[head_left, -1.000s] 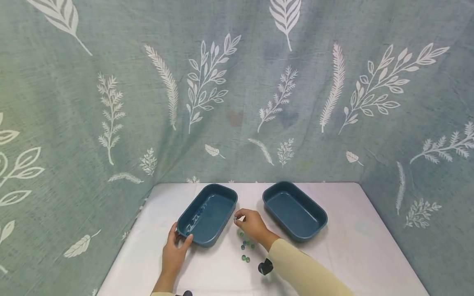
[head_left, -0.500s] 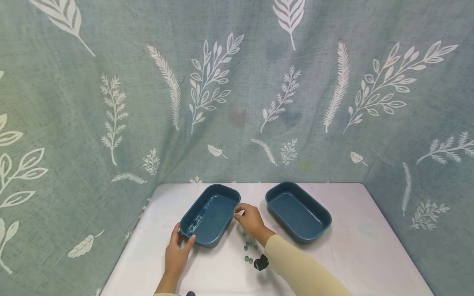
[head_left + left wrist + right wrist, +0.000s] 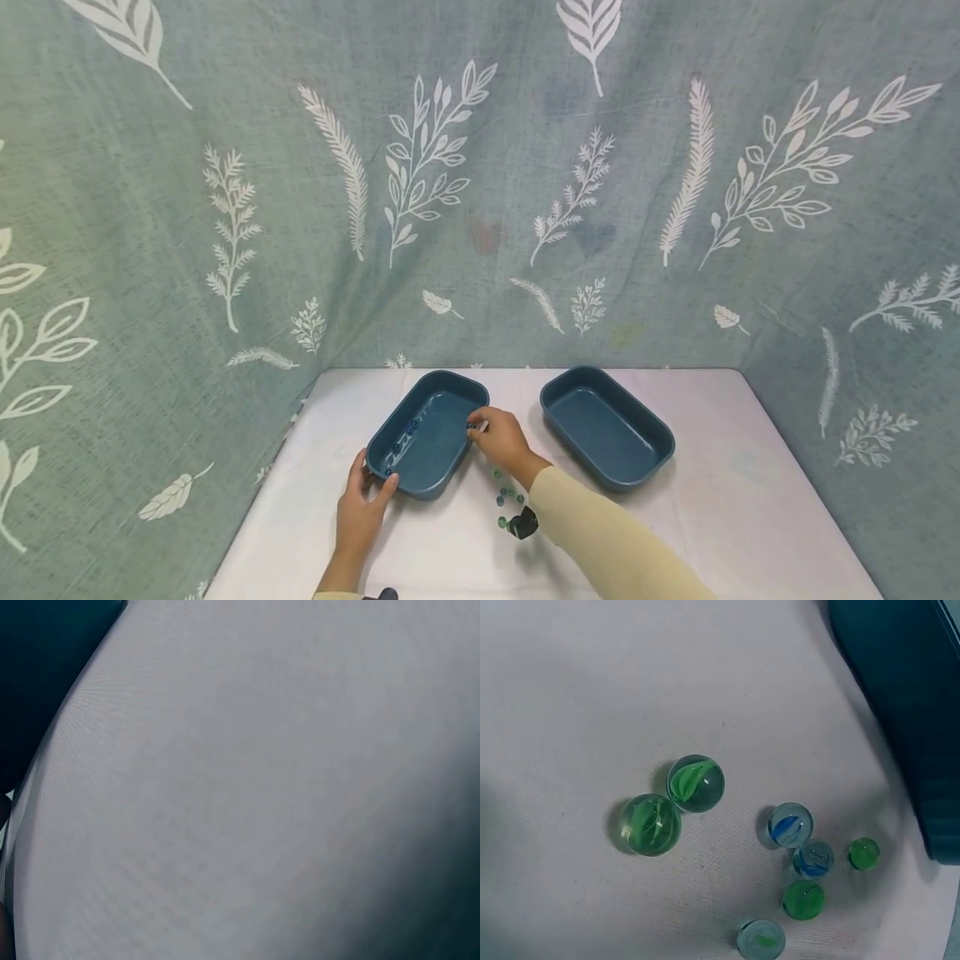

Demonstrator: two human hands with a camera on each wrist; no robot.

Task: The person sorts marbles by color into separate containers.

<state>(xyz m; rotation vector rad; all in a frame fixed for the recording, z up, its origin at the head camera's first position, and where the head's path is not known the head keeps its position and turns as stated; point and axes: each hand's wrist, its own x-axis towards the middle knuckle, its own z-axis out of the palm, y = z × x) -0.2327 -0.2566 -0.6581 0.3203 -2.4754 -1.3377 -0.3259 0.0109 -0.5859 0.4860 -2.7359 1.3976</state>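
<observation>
In the head view, my left hand (image 3: 360, 510) grips the near left corner of the left teal tray (image 3: 438, 467), thumb at the near rim and fingers along the left side. My right hand (image 3: 501, 435) pinches a small blue marble (image 3: 470, 426) between thumb and forefinger at that tray's right rim. Several blue marbles (image 3: 412, 427) lie along the tray's left inner side. On the cloth below my right forearm are loose marbles: a large green marble (image 3: 654, 825), a blue-swirled marble (image 3: 790, 825) and several others. Neither wrist view shows what the fingers hold.
A second teal tray (image 3: 633, 475) stands to the right, angled the other way. White cloth (image 3: 720, 517) covers the table. A leaf-patterned curtain (image 3: 480, 183) hangs behind and at both sides. A black wrist camera (image 3: 523, 522) overlaps the loose marbles.
My right hand has moved left and slightly away from me, carrying the marble from beside the left tray to its right rim. My left hand keeps its hold; the head view has shifted slightly.
</observation>
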